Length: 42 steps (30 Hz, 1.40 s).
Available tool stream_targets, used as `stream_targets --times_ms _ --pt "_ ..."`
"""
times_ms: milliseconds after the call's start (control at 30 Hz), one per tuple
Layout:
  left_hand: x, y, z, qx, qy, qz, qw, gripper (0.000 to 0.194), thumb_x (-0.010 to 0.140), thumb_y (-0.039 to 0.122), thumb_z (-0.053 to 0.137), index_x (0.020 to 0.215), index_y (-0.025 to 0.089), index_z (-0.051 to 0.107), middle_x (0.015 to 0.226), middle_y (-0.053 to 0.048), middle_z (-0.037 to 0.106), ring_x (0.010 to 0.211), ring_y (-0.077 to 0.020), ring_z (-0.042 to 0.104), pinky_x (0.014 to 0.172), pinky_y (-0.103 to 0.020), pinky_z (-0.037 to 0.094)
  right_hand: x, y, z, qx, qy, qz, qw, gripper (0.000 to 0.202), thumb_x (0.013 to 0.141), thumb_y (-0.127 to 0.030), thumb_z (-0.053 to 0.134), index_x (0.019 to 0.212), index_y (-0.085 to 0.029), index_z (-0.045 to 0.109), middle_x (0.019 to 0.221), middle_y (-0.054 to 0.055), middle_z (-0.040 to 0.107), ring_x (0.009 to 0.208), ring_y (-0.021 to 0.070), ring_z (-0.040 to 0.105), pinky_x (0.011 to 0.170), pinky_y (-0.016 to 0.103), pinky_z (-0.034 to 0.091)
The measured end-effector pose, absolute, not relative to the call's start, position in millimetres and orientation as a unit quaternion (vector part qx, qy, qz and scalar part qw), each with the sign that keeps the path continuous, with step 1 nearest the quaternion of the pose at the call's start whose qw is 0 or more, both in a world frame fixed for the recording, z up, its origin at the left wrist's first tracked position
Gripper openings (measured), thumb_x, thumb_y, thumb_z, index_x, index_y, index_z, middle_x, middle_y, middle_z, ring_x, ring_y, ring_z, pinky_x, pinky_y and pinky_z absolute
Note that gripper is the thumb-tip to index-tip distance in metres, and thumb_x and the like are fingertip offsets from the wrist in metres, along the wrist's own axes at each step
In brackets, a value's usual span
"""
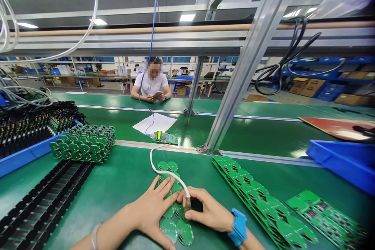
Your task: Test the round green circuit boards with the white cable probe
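Note:
On the green bench in front of me lies a panel of round green circuit boards (185, 233). My left hand (152, 209) rests flat on the panel's left side, fingers spread. My right hand (206, 209) pinches a brownish probe connector (187, 204) at the end of a white cable (154, 160), holding it down against one of the round boards. The exact contact point is hidden by the fingers. The cable leads up to a small tester board (165, 138) with a lit yellow-green display.
Stacked round-board panels (83, 142) stand at left beside a black slotted rack (49, 199) and a blue bin (29, 154). More panels (260, 199) and a rectangular circuit board (325, 215) lie right, near a blue tray (342, 160). A metal post (234, 82) rises ahead; a person (151, 82) sits opposite.

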<state>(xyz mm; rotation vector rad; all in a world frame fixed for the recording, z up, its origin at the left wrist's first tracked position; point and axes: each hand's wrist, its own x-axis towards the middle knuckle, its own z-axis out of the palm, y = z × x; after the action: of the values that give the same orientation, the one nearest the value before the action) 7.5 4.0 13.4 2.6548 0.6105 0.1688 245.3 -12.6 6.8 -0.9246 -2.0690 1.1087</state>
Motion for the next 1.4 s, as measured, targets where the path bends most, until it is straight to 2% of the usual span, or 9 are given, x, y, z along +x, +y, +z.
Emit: stream_targets --times_ms 433,933,1200,1300,1400 --pt "8 4 13 0.952 0.220 0.057 0.203 0.124 0.063 0.085 0.063 0.155 0.021 0.010 0.159 -0.018 0.006 0.144 -0.0439 0.004 0.114 -0.063 -0.001 245 -12 6 -0.351 -0.785 0.411 0.303 0.035 0.078 -0.052 0.069 0.083 -0.018 0.065 0.084 0.004 0.067 0.077 0.0203 0.057 0.075 0.031 0.046" --pt "8 3 14 0.954 0.221 0.057 0.195 0.124 0.063 0.085 0.062 0.155 0.021 0.010 0.159 -0.019 0.006 0.145 -0.0428 0.004 0.114 -0.063 -0.001 246 -12 5 -0.349 -0.782 0.418 0.304 0.027 0.077 -0.041 0.071 0.087 -0.017 0.067 0.086 0.005 0.068 0.079 0.0214 0.059 0.077 0.032 0.047" --pt "9 2 14 0.958 0.229 0.040 0.169 0.121 0.067 0.085 0.059 0.155 0.017 0.011 0.159 -0.021 0.007 0.144 -0.0434 0.006 0.114 -0.063 0.003 248 -9 -1 -0.335 -0.772 0.443 0.309 0.032 0.077 -0.047 0.072 0.085 -0.016 0.067 0.083 0.005 0.067 0.076 0.0201 0.057 0.075 0.032 0.046" --pt "9 -10 21 0.953 0.266 0.003 0.146 0.122 0.066 0.087 0.055 0.155 0.015 0.013 0.157 -0.025 0.007 0.145 -0.0431 0.007 0.112 -0.066 0.004 250 -4 -5 -0.342 -0.717 0.502 0.343 0.036 0.073 -0.050 0.075 0.083 -0.016 0.066 0.079 0.004 0.065 0.071 0.0185 0.057 0.071 0.031 0.048" --pt "5 -28 36 0.932 0.342 -0.042 0.114 0.114 0.070 0.086 0.052 0.153 0.014 0.022 0.155 -0.028 0.015 0.144 -0.0426 0.014 0.111 -0.066 0.012 256 2 -7 -0.370 -0.634 0.525 0.430 0.039 0.073 -0.054 0.075 0.080 -0.017 0.062 0.077 0.004 0.065 0.069 0.0186 0.059 0.069 0.032 0.050"
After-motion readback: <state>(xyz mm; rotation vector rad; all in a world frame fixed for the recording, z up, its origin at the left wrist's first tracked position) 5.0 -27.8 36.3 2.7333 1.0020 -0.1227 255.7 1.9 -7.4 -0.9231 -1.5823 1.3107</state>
